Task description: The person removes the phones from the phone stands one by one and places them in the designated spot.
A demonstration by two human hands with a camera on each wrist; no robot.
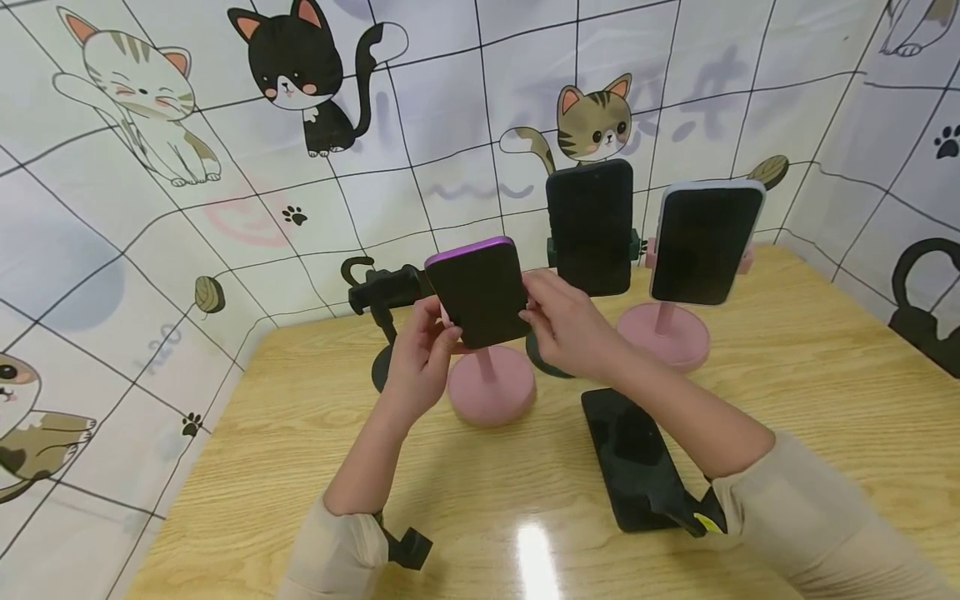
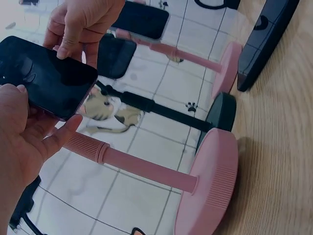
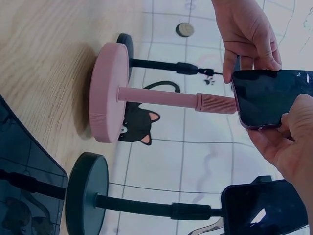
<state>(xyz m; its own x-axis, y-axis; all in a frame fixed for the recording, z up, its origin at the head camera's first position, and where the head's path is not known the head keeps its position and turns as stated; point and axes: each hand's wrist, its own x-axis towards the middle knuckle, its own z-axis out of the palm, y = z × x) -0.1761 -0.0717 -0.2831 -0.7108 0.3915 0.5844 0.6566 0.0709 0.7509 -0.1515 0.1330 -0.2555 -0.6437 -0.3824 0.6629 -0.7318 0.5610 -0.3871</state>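
A phone in a purple case (image 1: 478, 289) (image 2: 45, 75) (image 3: 273, 97) sits at the top of a pink stand (image 1: 491, 386) (image 2: 205, 183) (image 3: 110, 93), dark screen toward me. My left hand (image 1: 426, 350) (image 2: 29, 132) (image 3: 244, 34) grips its left edge, thumb on the front. My right hand (image 1: 564, 321) (image 2: 80, 22) (image 3: 288, 142) pinches its right edge. Whether the stand's clamp holds the phone is hidden behind it.
Behind stand a black phone on a dark stand (image 1: 590, 225) and a white-cased phone on another pink stand (image 1: 703, 242). An empty black stand (image 1: 386, 300) is at the left. A black phone (image 1: 630, 462) lies flat on the wooden table (image 1: 825, 392). Cat-print walls surround.
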